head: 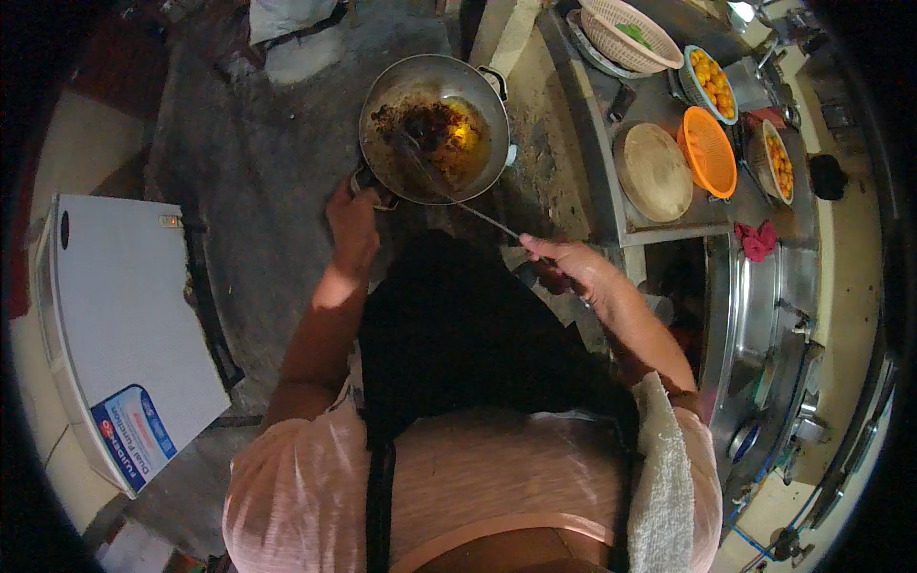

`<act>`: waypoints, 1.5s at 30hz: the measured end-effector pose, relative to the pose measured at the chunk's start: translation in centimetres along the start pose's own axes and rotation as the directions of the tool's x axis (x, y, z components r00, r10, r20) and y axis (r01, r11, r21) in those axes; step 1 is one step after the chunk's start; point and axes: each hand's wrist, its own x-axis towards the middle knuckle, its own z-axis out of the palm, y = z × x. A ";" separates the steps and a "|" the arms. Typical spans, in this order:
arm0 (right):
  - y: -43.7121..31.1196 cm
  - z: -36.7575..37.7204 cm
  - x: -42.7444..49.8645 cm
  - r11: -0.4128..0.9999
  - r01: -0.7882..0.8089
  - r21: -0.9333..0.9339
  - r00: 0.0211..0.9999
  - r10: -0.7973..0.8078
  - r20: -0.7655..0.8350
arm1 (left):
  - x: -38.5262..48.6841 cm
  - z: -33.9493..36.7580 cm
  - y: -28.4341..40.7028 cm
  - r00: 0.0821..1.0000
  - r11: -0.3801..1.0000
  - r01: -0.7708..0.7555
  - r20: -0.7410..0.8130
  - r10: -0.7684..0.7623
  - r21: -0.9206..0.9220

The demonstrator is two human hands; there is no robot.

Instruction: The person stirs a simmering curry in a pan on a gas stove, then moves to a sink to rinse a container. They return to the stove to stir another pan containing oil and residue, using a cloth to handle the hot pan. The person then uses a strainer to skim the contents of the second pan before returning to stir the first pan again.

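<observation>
A round metal wok with two side handles is held out before me. Oil and dark browned bits lie in its bottom. My left hand grips the near-left handle, with what looks like a cloth between. In my right hand is the shaft of a long metal ladle or turner; its far end rests inside the wok among the dark bits, and its exact shape is unclear.
To the right, a metal counter bears a round wooden board, an orange plastic basket, baskets of small orange fruits and a beige basket. A steel sink lies nearer. A white chest freezer stands left.
</observation>
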 end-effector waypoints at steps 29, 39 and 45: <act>-0.2 2.9 0.3 0.948 0.317 -0.014 0.941 -0.316 -0.124 | -0.5 2.2 -0.5 0.939 0.929 0.254 -0.161 -0.303 -0.268; 4.4 -0.5 5.6 0.666 0.474 -0.576 0.680 -0.692 -0.240 | -0.9 2.3 0.7 0.932 0.911 0.293 -0.125 -0.340 -0.292; 4.1 -2.0 4.6 0.543 0.369 -0.754 0.637 -0.739 -0.220 | -0.8 1.7 -0.3 0.918 0.892 0.345 -0.093 -0.386 -0.291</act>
